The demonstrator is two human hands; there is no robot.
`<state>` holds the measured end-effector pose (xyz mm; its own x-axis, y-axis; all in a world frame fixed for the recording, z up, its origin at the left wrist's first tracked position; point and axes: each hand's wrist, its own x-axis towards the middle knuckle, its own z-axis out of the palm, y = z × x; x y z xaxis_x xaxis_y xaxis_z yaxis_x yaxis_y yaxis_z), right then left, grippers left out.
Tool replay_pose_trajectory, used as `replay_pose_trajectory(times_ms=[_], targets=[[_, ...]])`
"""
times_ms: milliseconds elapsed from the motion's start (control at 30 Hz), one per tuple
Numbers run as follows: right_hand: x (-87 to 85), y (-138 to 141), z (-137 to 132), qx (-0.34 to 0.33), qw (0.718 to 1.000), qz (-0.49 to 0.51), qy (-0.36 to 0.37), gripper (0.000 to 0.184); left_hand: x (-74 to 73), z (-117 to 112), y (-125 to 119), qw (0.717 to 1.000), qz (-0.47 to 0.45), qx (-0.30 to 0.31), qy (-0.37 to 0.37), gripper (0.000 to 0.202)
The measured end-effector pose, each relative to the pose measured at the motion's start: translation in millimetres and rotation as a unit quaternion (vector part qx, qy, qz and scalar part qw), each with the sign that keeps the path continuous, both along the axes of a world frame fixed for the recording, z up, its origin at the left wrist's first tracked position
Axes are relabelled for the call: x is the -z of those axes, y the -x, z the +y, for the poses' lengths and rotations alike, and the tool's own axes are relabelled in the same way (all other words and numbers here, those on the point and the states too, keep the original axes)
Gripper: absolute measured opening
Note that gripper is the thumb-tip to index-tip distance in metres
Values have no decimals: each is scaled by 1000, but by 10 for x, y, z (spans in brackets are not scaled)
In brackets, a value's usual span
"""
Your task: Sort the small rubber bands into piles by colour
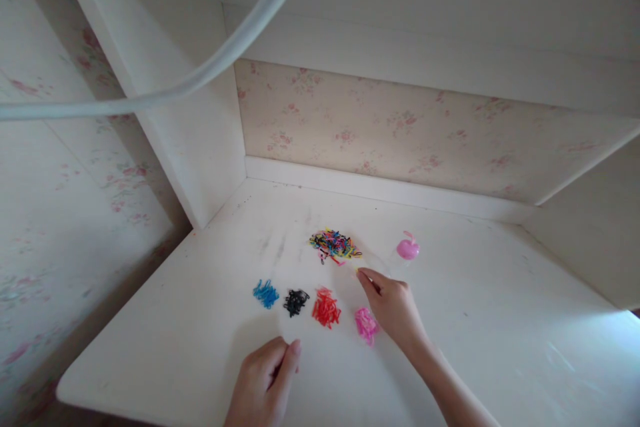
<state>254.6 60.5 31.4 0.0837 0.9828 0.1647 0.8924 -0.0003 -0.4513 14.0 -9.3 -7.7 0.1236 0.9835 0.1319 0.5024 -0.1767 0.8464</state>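
Note:
A mixed heap of small coloured rubber bands (334, 245) lies on the white desk (200, 320). In front of it sit sorted little piles: blue (265, 293), black (296, 301), red (326, 308) and pink (366, 324). My right hand (393, 303) reaches toward the heap, fingertips pinched just short of its near right edge; whether it holds a band is too small to tell. My left hand (265, 380) rests curled near the desk's front edge, below the black pile, fingers folded with the thumb pressed against them.
A pink apple-shaped lid on a clear container (407, 249) stands right of the heap. White shelf walls close in left and above, floral wallpaper behind. A pale cable (210, 67) hangs across the top left.

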Motion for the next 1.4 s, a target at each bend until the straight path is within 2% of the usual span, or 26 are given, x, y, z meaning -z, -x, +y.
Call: replay_pose_trajectory(times_ms=[133,367,500,700,900,1033,1200,1300,1400], targets=[[70,-161,-263,35,994,96,-27,41,20,6,1,999,24,23,-6,44],[135,-553,-679,108,987,120,-22,42,20,-8,-26,998,46,30,-13,42],[221,-685,-902,138,982,127,-13,43,6,1,-61,998,57,32,-16,42],[385,-735,-1010,129,984,127,5,42,22,-3,-74,995,81,54,-19,41],[421,-776,-1054,153,976,151,-18,40,-5,53,-106,991,122,55,-11,41],[421,-790,-1137,192,965,175,-18,44,-221,224,-232,978,182,102,-18,40],[440,-807,-1184,212,957,195,-19,51,-519,615,-549,961,215,165,-59,26],[448,-826,-1176,213,955,207,-10,53,-565,870,-748,943,282,167,-58,22],[451,-845,-1174,214,949,230,0,53,-530,1067,-901,920,344,179,-51,19]])
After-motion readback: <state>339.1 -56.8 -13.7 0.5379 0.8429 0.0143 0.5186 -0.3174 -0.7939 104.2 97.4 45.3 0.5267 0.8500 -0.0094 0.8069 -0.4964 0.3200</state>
